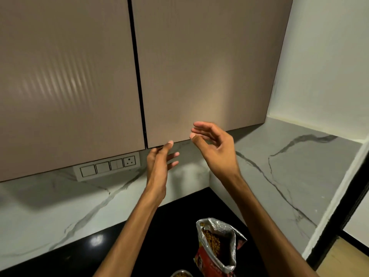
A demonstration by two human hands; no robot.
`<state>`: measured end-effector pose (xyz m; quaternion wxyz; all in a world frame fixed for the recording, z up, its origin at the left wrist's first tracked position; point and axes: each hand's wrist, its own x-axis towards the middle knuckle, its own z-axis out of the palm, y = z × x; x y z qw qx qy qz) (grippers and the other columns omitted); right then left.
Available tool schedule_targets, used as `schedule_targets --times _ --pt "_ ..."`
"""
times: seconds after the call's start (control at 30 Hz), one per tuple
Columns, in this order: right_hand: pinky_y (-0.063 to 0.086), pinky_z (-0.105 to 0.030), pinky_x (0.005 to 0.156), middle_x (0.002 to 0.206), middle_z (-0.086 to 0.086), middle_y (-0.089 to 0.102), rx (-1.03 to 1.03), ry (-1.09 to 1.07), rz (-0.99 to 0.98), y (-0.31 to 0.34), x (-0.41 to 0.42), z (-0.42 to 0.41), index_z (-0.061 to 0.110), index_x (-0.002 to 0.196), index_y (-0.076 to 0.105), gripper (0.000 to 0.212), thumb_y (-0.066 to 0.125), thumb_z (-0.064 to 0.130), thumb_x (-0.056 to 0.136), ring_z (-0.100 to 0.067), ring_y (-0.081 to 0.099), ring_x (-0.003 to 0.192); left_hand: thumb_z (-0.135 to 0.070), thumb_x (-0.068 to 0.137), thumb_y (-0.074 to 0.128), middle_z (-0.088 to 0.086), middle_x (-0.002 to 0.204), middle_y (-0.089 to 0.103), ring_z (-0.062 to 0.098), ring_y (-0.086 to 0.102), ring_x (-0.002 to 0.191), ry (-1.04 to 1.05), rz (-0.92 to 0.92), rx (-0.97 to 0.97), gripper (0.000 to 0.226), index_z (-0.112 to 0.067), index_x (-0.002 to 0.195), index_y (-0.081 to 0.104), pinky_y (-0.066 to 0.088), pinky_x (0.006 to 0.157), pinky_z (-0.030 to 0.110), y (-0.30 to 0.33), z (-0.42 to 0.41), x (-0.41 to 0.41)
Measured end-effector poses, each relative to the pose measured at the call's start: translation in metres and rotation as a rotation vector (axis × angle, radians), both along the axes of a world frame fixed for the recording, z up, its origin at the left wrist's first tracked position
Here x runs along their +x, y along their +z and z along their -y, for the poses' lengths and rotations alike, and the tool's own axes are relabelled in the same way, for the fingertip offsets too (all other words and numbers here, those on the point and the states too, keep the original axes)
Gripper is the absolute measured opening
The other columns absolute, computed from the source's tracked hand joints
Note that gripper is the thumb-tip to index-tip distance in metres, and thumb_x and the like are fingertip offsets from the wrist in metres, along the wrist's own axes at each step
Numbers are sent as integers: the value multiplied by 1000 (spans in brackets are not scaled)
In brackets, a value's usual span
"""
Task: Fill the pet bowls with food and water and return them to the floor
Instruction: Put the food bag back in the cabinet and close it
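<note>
- Pet bowl [181, 273] shows only as a metal rim at the bottom edge of the view, on the black countertop [175, 216], with brown kibble already in it; a second bowl is not in view.
- Left hand [159, 160] is raised to the bottom edge of the right cabinet door [199, 66]; its thumb and forefinger tip reach that edge near the seam between the doors, the other fingers loosely extended. Whether it actually hooks the edge I cannot tell.
- Right hand [213, 144] hovers just beside it, in front of the same door, fingers relaxed and spread, holding nothing.
- Step in hand, as I judge it: food looks poured, and the upper cabinet is being opened, perhaps to put the food away.
- Next move calls for a fingertip hook under the handleless edge and a pull outward, head kept out of the door's swing.
- Open kibble bag [216, 246] stands upright just beside the bowl, below the forearms; a dropped elbow could tip it.
- Left cabinet door [65, 76] is closed; a switch panel [107, 166] sits under it on the marble backsplash [60, 206].
- A marble ledge [289, 148] runs along the right wall.
</note>
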<state>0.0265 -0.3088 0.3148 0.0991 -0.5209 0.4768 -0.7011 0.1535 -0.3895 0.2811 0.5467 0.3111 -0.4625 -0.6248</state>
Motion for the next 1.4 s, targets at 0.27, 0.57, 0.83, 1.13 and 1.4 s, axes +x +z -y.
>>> schedule_targets --times 0.27,0.57,0.83,1.13,1.4 --pt "56 -16 85 115 6 75 -48 -41 -62 35 16 2 16 123 71 29 76 18 95 -4 71 108 -23 99 66 12 126 70 27 78 98 -54 -146 109 29 -3 121 68 61 92 48 12 8 -6" --pt "55 -11 78 117 9 73 -46 -118 -140 50 27 7 19 125 70 30 75 21 95 0 69 108 -17 97 69 2 119 72 26 77 100 -96 -252 173 21 -7 116 68 63 83 41 11 12 -6" --pt "55 -10 77 120 9 72 -23 -176 -192 45 35 6 20 128 68 34 75 26 95 2 67 111 -21 98 69 -1 117 70 27 76 103 -119 -236 178 24 -9 118 65 61 87 45 11 9 -1" --pt "59 -37 98 138 8 61 -43 -327 -341 51 59 9 26 142 56 60 79 40 88 -1 59 122 -25 101 64 11 114 78 18 78 94 -123 -165 119 29 -4 120 71 60 77 35 5 -10 1" --pt "-1 -26 125 175 -3 9 60 -509 -515 58 82 15 29 164 11 109 72 62 80 -15 6 161 -9 106 48 -8 88 80 5 76 80 -28 -80 13 24 -13 114 70 57 58 17 -4 -33 -2"
